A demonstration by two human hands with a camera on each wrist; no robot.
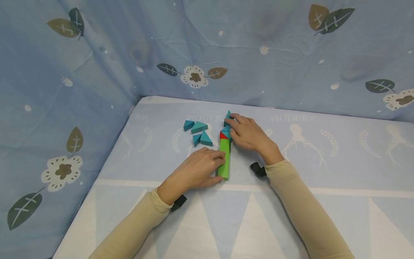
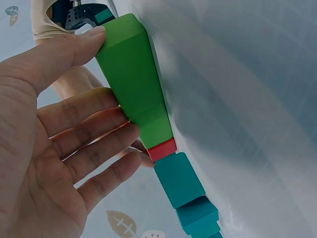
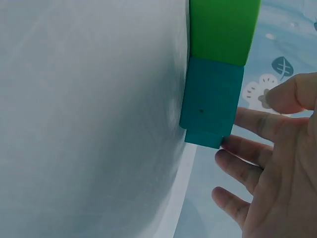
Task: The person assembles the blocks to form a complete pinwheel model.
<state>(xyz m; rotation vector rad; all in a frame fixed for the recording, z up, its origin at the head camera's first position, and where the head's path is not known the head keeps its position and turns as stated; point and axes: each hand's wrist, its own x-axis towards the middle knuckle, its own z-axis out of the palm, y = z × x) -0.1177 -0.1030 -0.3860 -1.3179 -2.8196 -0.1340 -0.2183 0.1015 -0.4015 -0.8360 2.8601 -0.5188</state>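
Note:
A row of blocks runs away from me. Its near part is a long green stretch (image 1: 225,146), with a seam across it in the left wrist view. Beyond it come a small red triangular block (image 1: 223,135) and teal triangular blocks (image 3: 213,94). My left hand (image 1: 201,166) lies along the row's left side, thumb tip at the green near end and straight fingers touching the long side. On the right, my right hand (image 1: 248,133) reaches over the far end, its relaxed fingertips at the teal blocks. A pointed teal block (image 1: 228,116) stands farthest out, partly hidden by those fingers.
Several loose teal triangular blocks (image 1: 199,127) lie left of the row's far end. Patterned cloth (image 1: 291,172) covers the table. A blue leaf-print curtain (image 1: 242,72) hangs behind the far edge and on the left. Black wrist cameras (image 1: 257,169) sit below both wrists.

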